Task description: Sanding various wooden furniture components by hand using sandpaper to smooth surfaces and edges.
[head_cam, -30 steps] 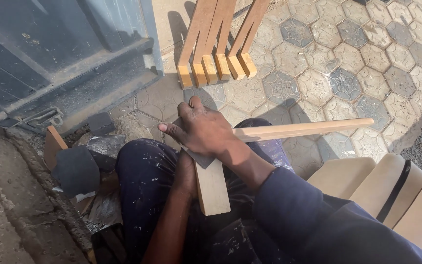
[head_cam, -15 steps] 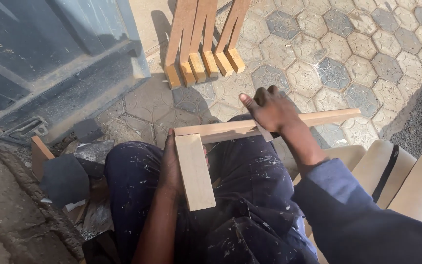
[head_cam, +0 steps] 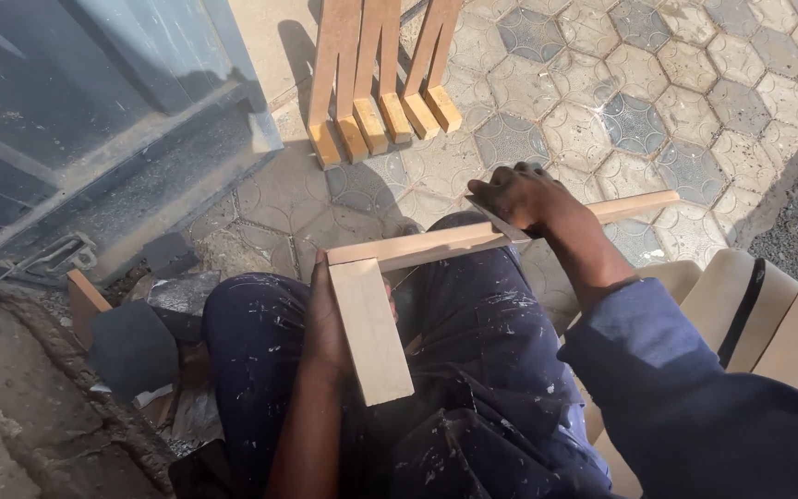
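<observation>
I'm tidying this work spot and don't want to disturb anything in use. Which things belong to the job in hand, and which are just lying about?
In use:
- wooden T-piece, across the lap
- left hand, gripping its short board
- right hand, on its long strip
- thin blade under the right hand

Lying about:
- leaning planks
- dark scraps on the ground
- pale boards at right

Navy sleeve (head_cam: 685, 370), paint-flecked navy trousers (head_cam: 473, 370) — worn
</observation>
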